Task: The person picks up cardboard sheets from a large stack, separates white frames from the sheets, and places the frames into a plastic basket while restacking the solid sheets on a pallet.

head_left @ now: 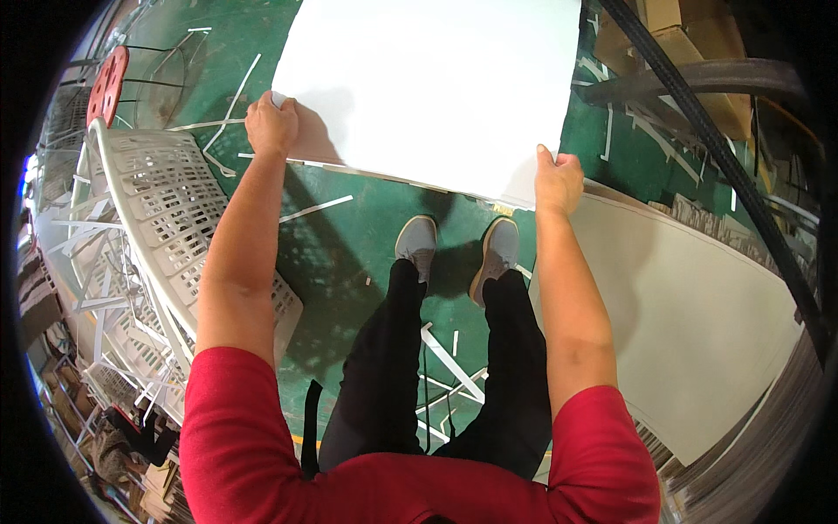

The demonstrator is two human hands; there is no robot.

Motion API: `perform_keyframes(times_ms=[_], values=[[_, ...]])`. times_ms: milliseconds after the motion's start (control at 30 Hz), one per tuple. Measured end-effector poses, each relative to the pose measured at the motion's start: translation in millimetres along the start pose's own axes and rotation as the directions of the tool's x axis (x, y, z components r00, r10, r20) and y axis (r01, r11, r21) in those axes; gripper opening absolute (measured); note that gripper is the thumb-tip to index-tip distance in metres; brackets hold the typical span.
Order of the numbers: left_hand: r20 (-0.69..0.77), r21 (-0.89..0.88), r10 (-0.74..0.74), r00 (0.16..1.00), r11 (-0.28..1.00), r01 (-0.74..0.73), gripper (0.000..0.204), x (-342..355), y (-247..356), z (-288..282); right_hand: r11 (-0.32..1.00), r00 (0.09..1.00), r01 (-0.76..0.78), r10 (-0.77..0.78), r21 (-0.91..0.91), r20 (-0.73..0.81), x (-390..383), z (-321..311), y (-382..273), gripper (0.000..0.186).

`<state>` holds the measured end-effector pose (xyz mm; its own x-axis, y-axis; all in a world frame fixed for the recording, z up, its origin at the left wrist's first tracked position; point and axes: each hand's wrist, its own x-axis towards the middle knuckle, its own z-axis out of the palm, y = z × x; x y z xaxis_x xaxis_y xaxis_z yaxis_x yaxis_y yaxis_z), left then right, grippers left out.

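Note:
A large white sheet of board [428, 87] stretches out in front of me, its near edge above my shoes and its far edge cut off by the top of the view. My left hand [272, 125] grips its near left corner, fingers closed round the edge. At the near right corner my right hand [559, 181] pinches the sheet, thumb on top and the other fingers mostly hidden beneath. A thin darker edge shows along the near side; whether it is one sheet or several I cannot tell.
To my left stands a white perforated plastic basket [166, 183] with paper strips, a red stool [107, 86] behind it. At right lies a stack of large pale boards [690, 306]. A black hose [716, 157] crosses the upper right, near cardboard boxes [690, 61]. White offcuts [454, 362] litter the green floor.

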<state>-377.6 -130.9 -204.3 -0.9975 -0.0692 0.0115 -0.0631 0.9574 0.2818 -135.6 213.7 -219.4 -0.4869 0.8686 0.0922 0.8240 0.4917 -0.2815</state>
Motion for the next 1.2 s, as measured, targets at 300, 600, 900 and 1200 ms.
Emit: perform_keyframes(times_ms=[300,600,900,1200], values=[[0.064,0.001,0.061,0.996,0.998,-0.061,0.050,6.3,-15.1,7.8,0.999,0.999,-0.032,0.031,-0.023,-0.020,-11.7,-1.5,-8.6,0.047],[0.002,-0.038,0.127,0.992,0.991,-0.126,0.049,-4.0,-17.2,9.2,0.993,0.993,-0.115,0.114,0.035,0.032,-16.6,-9.6,-15.4,0.046],[-0.007,-0.023,0.172,0.985,0.985,-0.172,0.048,-1.0,-23.0,12.9,0.990,0.991,-0.130,0.130,0.050,0.002,-17.8,-8.5,-17.7,0.042],[0.003,-0.018,0.191,0.982,0.981,-0.191,0.048,1.3,-29.7,15.3,0.974,0.979,-0.202,0.198,0.102,0.047,-23.9,-21.1,-28.8,0.040]])
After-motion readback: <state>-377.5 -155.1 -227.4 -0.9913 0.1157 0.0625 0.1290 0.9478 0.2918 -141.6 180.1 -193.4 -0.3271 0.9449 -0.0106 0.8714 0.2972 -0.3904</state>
